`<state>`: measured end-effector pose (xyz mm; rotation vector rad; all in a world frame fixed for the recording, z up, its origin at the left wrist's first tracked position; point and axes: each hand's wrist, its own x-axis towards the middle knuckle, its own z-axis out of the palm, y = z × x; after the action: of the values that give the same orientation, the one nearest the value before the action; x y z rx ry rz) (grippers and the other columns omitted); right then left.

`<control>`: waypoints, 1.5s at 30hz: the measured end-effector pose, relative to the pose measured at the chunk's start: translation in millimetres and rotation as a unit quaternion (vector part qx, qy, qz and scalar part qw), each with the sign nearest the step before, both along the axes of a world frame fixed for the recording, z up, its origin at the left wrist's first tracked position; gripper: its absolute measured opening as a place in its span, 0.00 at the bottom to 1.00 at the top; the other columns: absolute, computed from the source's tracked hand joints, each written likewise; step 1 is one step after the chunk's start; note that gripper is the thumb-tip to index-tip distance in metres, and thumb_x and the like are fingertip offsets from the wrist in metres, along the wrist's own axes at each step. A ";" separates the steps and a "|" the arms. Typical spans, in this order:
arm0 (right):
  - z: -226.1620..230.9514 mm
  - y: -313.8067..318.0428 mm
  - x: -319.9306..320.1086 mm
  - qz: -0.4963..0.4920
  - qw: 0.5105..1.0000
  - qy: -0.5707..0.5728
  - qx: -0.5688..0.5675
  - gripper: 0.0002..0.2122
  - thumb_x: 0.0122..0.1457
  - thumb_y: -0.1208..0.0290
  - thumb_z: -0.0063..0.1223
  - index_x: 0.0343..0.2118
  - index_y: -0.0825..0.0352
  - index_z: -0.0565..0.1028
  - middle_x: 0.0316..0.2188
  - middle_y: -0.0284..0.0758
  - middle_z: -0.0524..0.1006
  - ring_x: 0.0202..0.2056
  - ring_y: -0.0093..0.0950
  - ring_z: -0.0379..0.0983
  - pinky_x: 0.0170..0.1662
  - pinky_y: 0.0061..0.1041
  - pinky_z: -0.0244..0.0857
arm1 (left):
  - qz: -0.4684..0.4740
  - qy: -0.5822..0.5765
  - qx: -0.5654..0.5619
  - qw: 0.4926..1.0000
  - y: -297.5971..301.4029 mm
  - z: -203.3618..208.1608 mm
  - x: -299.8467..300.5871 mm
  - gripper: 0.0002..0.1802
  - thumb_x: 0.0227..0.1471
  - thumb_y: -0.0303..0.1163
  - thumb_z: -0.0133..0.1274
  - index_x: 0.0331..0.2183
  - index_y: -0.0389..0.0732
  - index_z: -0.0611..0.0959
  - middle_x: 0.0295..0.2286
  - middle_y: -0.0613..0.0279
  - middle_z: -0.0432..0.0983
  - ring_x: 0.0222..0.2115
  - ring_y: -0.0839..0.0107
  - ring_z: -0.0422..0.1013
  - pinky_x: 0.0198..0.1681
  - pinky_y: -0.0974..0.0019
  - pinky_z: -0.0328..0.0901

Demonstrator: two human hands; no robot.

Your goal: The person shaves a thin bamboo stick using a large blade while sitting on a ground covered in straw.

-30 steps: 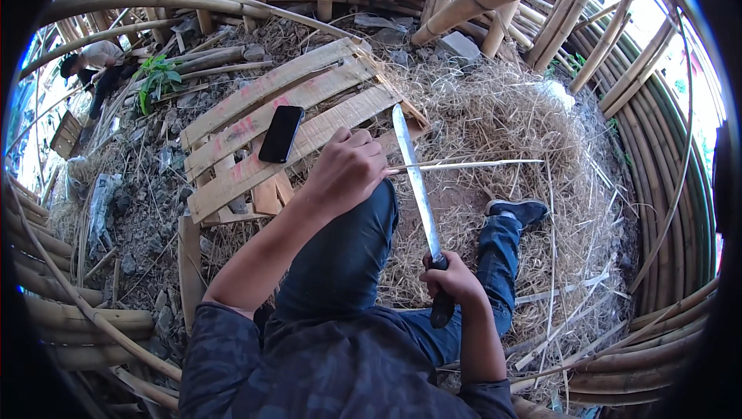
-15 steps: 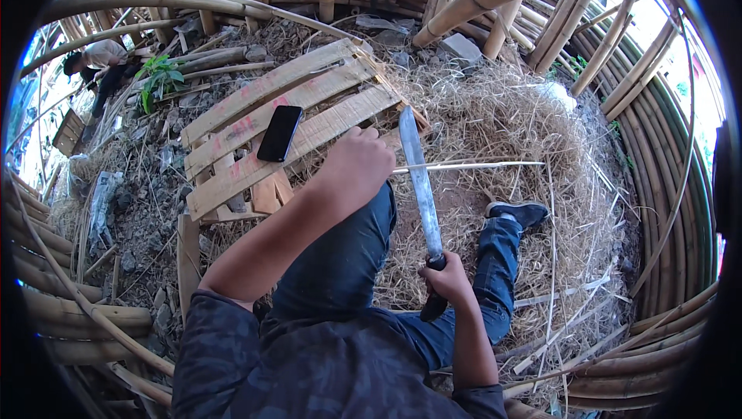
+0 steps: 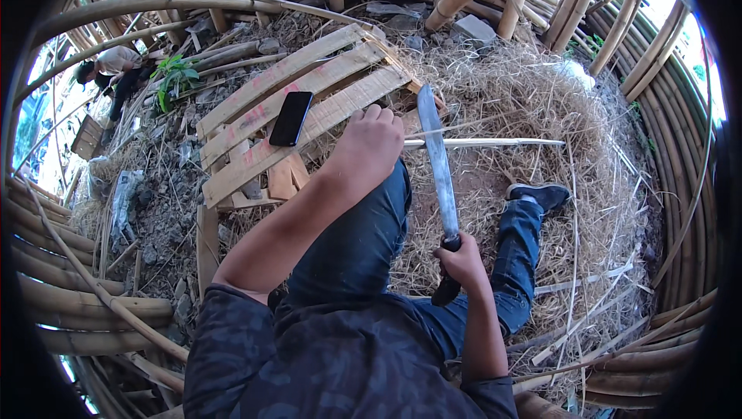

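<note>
My right hand point(image 3: 466, 260) is closed round the dark handle of a machete point(image 3: 442, 175), whose long grey blade points away from me. Closed over my left knee, my left hand point(image 3: 372, 141) grips one end of a thin pale bamboo strip point(image 3: 514, 142). The strip sticks out to the right and meets the blade's upper half. From the crossing, a finer sliver point(image 3: 471, 123) slants up and right, apart from the strip. Whether the blade cuts into the strip or only touches it, I cannot tell.
A slatted wooden pallet point(image 3: 255, 162) with a black phone point(image 3: 291, 119) on it lies ahead to the left. Shavings point(image 3: 495, 94) cover the ground around my right shoe point(image 3: 539, 195). Bamboo walls point(image 3: 676, 156) curve round; another person point(image 3: 116, 63) crouches at far left.
The whole view has shifted a little, moving the scene rightward. A thin sliver now stands apart from the bamboo strip near the blade. Both hands keep their grip.
</note>
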<state>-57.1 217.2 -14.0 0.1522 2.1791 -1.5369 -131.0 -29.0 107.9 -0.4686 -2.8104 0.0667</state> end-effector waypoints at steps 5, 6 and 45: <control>1.6 2.8 -2.9 0.022 0.982 0.111 0.152 0.09 0.46 0.75 0.52 0.30 0.74 0.72 0.20 0.49 0.74 0.26 0.47 0.74 0.33 0.38 0.66 | 0.027 0.046 0.011 0.999 1.4 -4.8 -2.7 0.05 0.48 0.25 0.49 0.30 0.38 0.77 0.30 0.56 0.74 0.38 0.62 0.70 0.44 0.61 0.64; 2.9 2.5 -2.4 0.022 0.983 0.105 0.151 0.09 0.46 0.75 0.52 0.30 0.74 0.72 0.20 0.49 0.74 0.26 0.47 0.74 0.33 0.38 0.66 | 0.045 0.066 -0.001 0.997 -1.2 -4.3 -2.9 0.05 0.48 0.27 0.50 0.30 0.39 0.79 0.30 0.58 0.74 0.37 0.64 0.71 0.43 0.63 0.64; 40.5 15.4 21.4 0.001 0.965 0.088 0.248 0.13 0.46 0.73 0.54 0.35 0.74 0.75 0.29 0.54 0.77 0.38 0.51 0.75 0.42 0.43 0.67 | 0.308 0.050 0.057 0.948 -66.1 78.0 0.5 0.09 0.52 0.37 0.54 0.29 0.42 0.83 0.26 0.54 0.80 0.33 0.59 0.77 0.45 0.53 0.61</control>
<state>-35.8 232.6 26.5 0.1771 2.6698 -1.0044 -130.5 -95.1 185.9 0.4391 -2.7271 0.0541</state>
